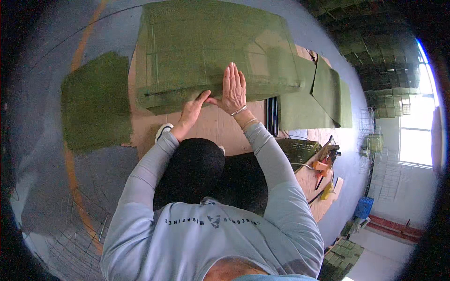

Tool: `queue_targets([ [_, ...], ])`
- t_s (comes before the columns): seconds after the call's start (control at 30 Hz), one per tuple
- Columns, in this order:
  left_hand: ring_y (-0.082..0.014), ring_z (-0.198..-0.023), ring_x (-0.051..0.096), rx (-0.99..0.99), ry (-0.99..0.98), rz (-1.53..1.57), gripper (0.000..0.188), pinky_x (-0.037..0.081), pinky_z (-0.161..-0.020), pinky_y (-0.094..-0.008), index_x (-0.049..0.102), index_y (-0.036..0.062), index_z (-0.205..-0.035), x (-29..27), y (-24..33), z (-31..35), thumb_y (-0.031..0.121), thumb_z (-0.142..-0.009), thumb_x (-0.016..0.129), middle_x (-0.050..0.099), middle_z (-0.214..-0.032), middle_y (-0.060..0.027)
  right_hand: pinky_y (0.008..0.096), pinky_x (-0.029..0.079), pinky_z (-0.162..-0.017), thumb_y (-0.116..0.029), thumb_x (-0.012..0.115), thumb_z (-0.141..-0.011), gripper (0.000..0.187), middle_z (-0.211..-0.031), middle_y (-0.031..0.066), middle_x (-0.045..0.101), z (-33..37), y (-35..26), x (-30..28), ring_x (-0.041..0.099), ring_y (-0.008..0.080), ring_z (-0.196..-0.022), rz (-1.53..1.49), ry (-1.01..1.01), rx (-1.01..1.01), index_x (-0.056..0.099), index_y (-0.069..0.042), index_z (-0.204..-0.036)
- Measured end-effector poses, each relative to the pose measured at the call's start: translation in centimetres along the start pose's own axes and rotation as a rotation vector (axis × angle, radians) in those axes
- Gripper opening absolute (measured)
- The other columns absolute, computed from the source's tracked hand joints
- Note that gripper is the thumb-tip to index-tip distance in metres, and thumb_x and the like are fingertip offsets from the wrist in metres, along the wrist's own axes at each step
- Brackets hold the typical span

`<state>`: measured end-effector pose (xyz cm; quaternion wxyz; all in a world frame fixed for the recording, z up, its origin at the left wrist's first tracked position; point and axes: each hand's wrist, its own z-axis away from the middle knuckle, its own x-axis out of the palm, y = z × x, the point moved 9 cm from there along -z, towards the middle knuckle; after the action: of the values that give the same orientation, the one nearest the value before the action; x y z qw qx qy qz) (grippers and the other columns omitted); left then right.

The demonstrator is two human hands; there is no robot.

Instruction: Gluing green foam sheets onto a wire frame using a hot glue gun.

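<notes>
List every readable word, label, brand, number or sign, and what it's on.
Grey shirt: dark printed lettering in an arc, angular emblem mid-line; wording not reproduced here.
Green mesh under the hands: none visible.
Orange tool, blue crate: too small to tell.

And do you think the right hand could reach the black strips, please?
Probably yes: the black strips lie just right of the right hand, their near part uncovered, though it would have to leave the green cover.

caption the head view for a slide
Right hand flat on a green mesh-covered frame, left hand at its near edge, beside green sheets.
</notes>
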<state>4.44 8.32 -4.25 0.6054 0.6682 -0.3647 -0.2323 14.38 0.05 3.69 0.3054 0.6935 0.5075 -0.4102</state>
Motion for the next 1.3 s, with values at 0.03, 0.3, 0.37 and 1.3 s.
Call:
queue_targets([
  [0.03,-0.0171,-0.088,0.060,0.053,0.013,-0.104,0.034,0.046,-0.082,-0.0308,0.068,0.0052,-0.105,0.0,0.3,-0.2,0.036,-0.093,0.060,0.068,-0.092,-0.0048,0.0535,0.021,-0.111,-0.079,0.059,-0.062,0.128,-0.150,0.0291,0.022,0.1,0.1,0.0,0.025,0.0418,-0.139,-0.006,0.017,0.008,0.015,0.008,-0.145],
  [0.3,-0.0294,-0.095,0.064,0.172,0.005,-0.372,0.031,0.049,-0.088,-0.0344,0.061,0.0190,-0.125,-0.1,-0.5,-0.2,0.017,-0.094,0.054,0.069,-0.102,-0.0116,0.0553,0.019,-0.112,-0.069,0.072,-0.058,0.129,-0.150,0.0307,0.020,-0.1,0.0,0.0,0.024,0.0427,-0.140,-0.024,0.040,0.027,0.016,0.008,-0.145],
  [0.37,-0.0286,-0.094,0.066,0.115,-0.042,-0.554,0.030,0.049,-0.088,-0.0343,0.062,0.0171,-0.123,0.3,-1.2,-0.2,0.015,-0.094,0.054,0.069,-0.101,-0.0102,0.0551,0.018,-0.112,-0.074,0.068,-0.058,0.131,-0.150,0.0307,0.020,-0.3,-0.3,-0.3,0.023,0.0430,-0.140,-0.015,0.004,0.040,0.016,0.009,-0.145],
  [1.3,-0.0272,-0.099,0.063,0.217,0.012,-0.641,0.034,0.047,-0.087,-0.0358,0.063,0.0156,-0.123,-2.4,-1.7,0.2,0.034,-0.096,0.052,0.067,-0.114,-0.0090,0.0534,0.022,-0.112,-0.064,0.076,-0.055,0.128,-0.149,0.0290,0.024,-1.3,-2.9,0.3,0.026,0.0421,-0.139,-0.053,0.058,0.014,0.019,0.008,-0.144],
])
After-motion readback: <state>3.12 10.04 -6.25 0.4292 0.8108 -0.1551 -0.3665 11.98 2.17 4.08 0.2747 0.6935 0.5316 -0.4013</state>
